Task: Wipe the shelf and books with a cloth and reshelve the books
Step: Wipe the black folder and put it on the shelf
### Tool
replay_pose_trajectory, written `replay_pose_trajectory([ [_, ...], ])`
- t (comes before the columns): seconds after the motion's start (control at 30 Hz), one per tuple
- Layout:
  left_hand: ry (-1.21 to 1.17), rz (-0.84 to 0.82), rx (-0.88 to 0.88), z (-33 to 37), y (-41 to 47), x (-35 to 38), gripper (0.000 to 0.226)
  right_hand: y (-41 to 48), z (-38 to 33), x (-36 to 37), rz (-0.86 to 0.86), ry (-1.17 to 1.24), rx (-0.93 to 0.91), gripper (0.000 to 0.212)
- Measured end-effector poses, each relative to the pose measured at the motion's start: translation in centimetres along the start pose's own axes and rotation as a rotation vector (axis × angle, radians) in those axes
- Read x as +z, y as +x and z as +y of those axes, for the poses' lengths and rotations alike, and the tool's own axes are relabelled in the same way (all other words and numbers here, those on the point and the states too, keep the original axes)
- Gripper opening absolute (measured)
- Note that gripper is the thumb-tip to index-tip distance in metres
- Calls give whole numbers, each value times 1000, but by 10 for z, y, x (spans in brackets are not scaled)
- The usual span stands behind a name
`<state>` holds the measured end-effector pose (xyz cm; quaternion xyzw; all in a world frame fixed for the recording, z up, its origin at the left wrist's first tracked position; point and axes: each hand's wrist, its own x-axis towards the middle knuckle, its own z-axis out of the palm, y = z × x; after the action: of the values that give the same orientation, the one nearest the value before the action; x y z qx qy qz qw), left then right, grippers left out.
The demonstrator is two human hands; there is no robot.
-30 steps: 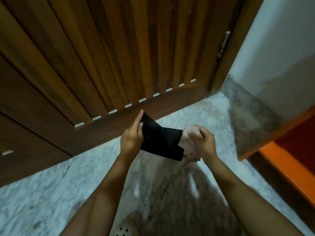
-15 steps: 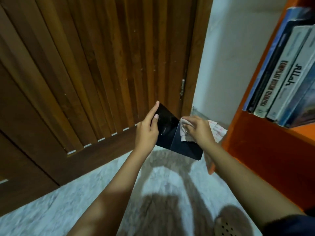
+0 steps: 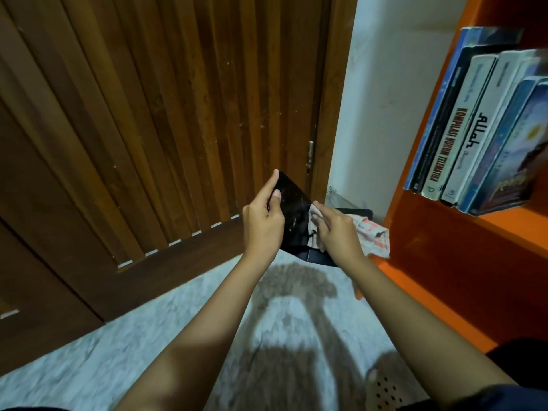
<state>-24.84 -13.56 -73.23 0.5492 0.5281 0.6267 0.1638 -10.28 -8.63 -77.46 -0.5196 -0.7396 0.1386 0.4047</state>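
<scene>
A thin black book [image 3: 293,215] is held up in front of me, its glossy cover facing me. My left hand [image 3: 262,221] grips its left edge, index finger along the top corner. My right hand [image 3: 338,232] presses a pale, red-patterned cloth [image 3: 372,234] against the book's right part; the cloth's loose end hangs to the right. The orange shelf [image 3: 439,241] stands at the right, carrying a leaning row of books [image 3: 474,129] with blue and white spines.
A brown slatted wooden door [image 3: 166,114] fills the left and centre. A white wall [image 3: 385,99] lies between the door frame and the shelf. Marble floor [image 3: 184,315] lies below, with my shadow and a perforated slipper [image 3: 384,390] near the bottom edge.
My view has swung up and to the right, bringing the shelf's books into sight. Both hands rose with the book, and the cloth hand slid across its cover toward the left hand.
</scene>
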Motion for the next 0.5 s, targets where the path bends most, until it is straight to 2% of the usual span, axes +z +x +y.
replay_pose_trajectory([
  [0.27, 2, -28, -7, 0, -4, 2, 37, -36, 8, 21, 45, 186, 80, 33],
  [0.5, -47, 37, -67, 2, -8, -1, 36, -46, 5, 34, 20, 255, 146, 29],
])
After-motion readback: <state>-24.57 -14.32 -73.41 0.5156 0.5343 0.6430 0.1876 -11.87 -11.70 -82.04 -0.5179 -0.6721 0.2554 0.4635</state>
